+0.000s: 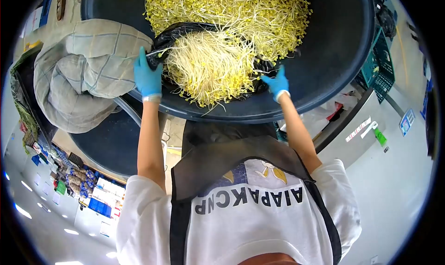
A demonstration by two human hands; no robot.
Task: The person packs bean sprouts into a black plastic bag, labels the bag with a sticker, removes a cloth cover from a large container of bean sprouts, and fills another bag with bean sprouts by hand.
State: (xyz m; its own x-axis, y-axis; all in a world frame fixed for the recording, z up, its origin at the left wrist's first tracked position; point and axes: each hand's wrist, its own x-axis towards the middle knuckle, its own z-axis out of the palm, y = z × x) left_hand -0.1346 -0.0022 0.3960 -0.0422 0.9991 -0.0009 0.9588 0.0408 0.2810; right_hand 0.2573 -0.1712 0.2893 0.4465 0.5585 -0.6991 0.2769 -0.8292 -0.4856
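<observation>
A heap of bean sprouts (232, 7) with yellow heads and pale stems fills the far side of a large dark tub (336, 61). Nearer to me in the tub lies a black plastic bag (183, 29), its mouth spread around a bunch of sprouts (208, 68). My left hand (148, 77), in a blue glove, grips the bag's rim on the left. On the right side, my right hand (277, 83), also gloved in blue, has its fingers closed at the bag's edge; the fingertips are partly hidden. Most of the bag is under the sprouts.
A bunched grey checked cloth (92, 70) rests against the tub's left rim. Below it is another dark tub (104, 142). Green plastic crates (382, 65) stand at the right, near a rounded metal surface (345, 126). Shelves with goods are at the lower left.
</observation>
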